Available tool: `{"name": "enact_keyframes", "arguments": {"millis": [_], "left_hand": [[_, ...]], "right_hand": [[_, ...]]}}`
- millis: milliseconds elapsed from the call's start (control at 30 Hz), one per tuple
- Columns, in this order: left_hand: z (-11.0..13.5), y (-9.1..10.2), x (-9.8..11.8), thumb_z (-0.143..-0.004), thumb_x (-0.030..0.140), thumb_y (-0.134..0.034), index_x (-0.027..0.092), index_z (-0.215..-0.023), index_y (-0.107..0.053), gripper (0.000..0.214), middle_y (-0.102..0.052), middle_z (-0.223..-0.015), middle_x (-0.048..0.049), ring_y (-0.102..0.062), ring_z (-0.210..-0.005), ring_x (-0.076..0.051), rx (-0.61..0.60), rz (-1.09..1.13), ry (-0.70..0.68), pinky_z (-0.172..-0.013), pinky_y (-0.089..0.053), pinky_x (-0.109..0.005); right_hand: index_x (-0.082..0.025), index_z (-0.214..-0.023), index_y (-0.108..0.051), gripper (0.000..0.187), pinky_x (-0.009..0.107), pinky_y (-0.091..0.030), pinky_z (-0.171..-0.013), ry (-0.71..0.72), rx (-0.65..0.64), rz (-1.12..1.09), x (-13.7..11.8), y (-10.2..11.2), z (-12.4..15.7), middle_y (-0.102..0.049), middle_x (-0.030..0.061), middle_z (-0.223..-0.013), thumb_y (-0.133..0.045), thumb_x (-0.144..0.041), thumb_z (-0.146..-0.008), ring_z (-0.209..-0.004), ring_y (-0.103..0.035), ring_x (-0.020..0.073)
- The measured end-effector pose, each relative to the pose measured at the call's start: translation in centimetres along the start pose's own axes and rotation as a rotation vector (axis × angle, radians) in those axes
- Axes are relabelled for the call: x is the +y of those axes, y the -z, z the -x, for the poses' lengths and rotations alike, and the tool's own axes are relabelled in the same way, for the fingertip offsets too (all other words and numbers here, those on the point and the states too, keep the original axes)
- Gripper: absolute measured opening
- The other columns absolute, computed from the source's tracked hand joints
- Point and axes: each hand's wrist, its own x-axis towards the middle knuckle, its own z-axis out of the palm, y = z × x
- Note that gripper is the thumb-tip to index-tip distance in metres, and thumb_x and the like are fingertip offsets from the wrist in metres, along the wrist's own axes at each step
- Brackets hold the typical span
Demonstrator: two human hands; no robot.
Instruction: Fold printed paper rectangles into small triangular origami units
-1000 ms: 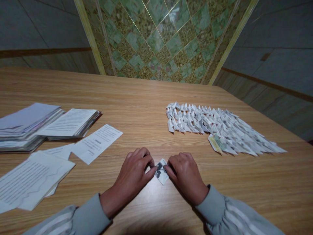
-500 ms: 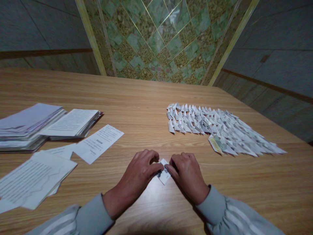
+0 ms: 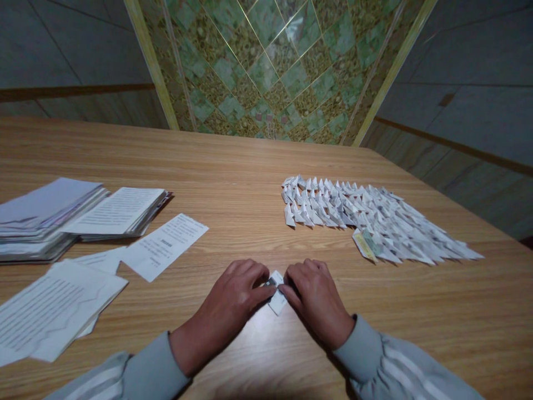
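our left hand (image 3: 235, 294) and right hand (image 3: 317, 294) both pinching a little folded paper diamond (image 3: 277, 305), lower center, pointy origami pieces (image 3: 375, 219) mid-right, loose sheets (image 3: 62, 305) lower left

Forward of the left hand (image 3: 233, 300), the brown wood-grain surface (image 3: 225, 172) provides clearance. Pointed white folded-paper pieces (image 3: 366, 216) obstruct passage forward-right of the right hand (image 3: 318, 297); a thick white paper stack (image 3: 119, 210) obstructs farther forward-left.
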Motion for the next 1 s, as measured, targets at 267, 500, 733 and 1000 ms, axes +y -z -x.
{"name": "enact_keyframes", "arguments": {"millis": [267, 500, 733, 1000], "left_hand": [[0.4, 0.1, -0.3, -0.095, 0.019, -0.056, 0.026, -0.102, -0.071, 0.018, -0.062, -0.091, -0.0046, -0.055, -0.087, -0.022, -0.030, 0.149, 0.103, -0.074, -0.039, -0.033], [-0.7, 0.4, 0.7, -0.088, 0.032, -0.067, 0.018, -0.090, -0.064, 0.014, -0.062, -0.090, -0.0060, -0.056, -0.087, -0.026, -0.044, 0.099, 0.404, -0.075, -0.040, -0.037], [-0.7, -0.1, 0.9, -0.090, 0.026, -0.063, 0.019, -0.084, -0.056, 0.011, -0.060, -0.089, -0.0044, -0.055, -0.086, -0.024, -0.025, 0.225, 0.372, -0.075, -0.041, -0.036], [-0.4, 0.1, 1.0, -0.091, 0.026, -0.060, 0.019, -0.081, -0.057, 0.013, -0.063, -0.081, -0.0031, -0.058, -0.077, -0.021, -0.026, 0.351, 0.308, -0.069, -0.044, -0.032]], "right_hand": [[-0.019, -0.086, -0.061, 0.010, 0.035, -0.033, -0.080, -0.019, -0.026, 0.024, 0.4, 0.1, 0.2, -0.067, 0.0036, -0.086, -0.069, -0.023, -0.088, -0.085, -0.055, 0.0237], [-0.019, -0.085, -0.061, 0.010, 0.036, -0.032, -0.078, -0.009, -0.023, 0.037, 0.2, 0.0, 0.1, -0.067, 0.0048, -0.086, -0.069, -0.024, -0.088, -0.085, -0.055, 0.0240], [-0.018, -0.092, -0.062, 0.009, 0.035, -0.033, -0.078, -0.042, 0.000, -0.080, 0.2, 0.3, 0.3, -0.065, 0.0041, -0.089, -0.069, -0.023, -0.088, -0.087, -0.054, 0.0232], [-0.021, -0.094, -0.063, 0.015, 0.032, -0.034, -0.079, -0.038, 0.004, -0.351, 0.7, -0.3, 0.5, -0.061, 0.0013, -0.091, -0.074, -0.022, -0.084, -0.091, -0.053, 0.0203]]}}
